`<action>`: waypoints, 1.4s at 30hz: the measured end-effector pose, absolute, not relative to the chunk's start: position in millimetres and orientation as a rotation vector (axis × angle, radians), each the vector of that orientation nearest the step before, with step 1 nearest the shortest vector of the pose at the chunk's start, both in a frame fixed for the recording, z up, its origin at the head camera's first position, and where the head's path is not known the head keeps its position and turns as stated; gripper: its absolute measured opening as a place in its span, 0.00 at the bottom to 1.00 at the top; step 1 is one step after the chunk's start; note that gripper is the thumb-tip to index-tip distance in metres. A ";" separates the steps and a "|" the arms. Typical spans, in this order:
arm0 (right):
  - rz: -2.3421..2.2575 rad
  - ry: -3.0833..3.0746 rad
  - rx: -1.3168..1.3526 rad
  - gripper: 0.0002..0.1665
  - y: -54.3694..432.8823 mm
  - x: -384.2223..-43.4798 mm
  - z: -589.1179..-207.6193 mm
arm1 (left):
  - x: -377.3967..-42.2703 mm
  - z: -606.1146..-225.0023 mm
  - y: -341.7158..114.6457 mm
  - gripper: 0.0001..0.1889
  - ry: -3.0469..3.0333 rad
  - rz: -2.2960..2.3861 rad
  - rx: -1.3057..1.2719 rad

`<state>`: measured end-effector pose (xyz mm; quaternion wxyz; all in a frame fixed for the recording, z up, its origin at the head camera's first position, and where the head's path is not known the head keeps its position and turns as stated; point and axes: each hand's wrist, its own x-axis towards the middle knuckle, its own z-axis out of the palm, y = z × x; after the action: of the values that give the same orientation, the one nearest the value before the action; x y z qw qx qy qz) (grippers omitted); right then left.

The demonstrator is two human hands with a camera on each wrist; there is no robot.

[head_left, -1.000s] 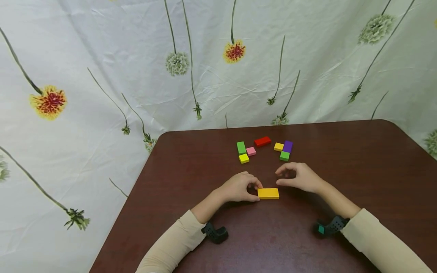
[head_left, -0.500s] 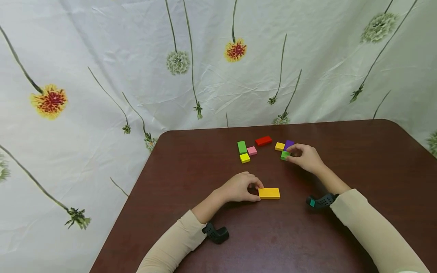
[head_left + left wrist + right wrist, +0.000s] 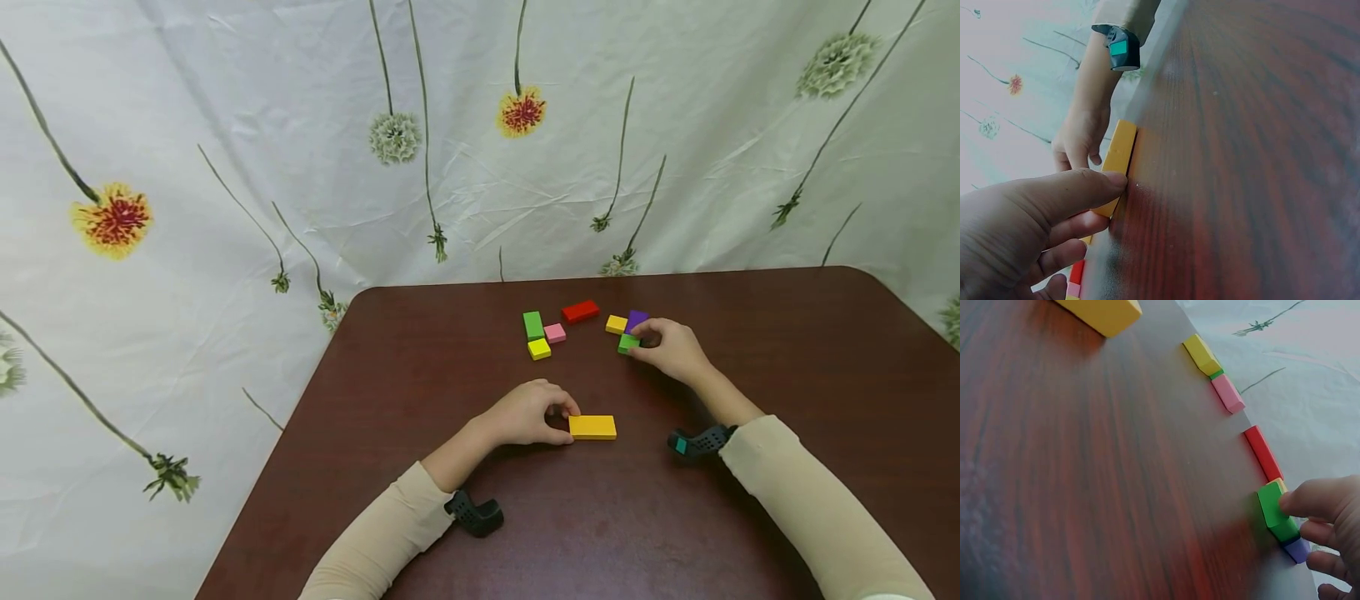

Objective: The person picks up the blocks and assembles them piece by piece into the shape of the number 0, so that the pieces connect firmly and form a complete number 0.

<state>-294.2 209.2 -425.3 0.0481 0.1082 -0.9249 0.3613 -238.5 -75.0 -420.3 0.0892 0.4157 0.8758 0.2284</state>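
Left hand [image 3: 527, 414] pinches the long yellow block [image 3: 594, 428] on the table [image 3: 427, 350], right hand [image 3: 675, 353] pinches the small green block [image 3: 625, 342] near the far edge; a crooked lift could drag the purple block [image 3: 636, 318] snug behind it.

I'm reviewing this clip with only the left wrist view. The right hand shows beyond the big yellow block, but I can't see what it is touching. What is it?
Observer: The right hand is touching a green block, seen best in the right wrist view.
Operator: Is anything next to that block?
Observer: Yes, a purple block lies right beside it.
Operator: At the bottom I get a red block and a pink block. Is anything beside the pink one?
Observer: Yes, the head view shows a second green block just left of it.
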 end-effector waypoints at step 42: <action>1.181 -2.796 0.378 0.21 211.4 -252.9 -425.0 | -239.9 -421.7 -75.1 0.14 2.599 0.686 1.257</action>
<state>-252.9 211.4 -425.0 0.0412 0.1236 -0.9133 0.3858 -239.9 -75.1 -421.7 0.0869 0.4220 0.8725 0.2303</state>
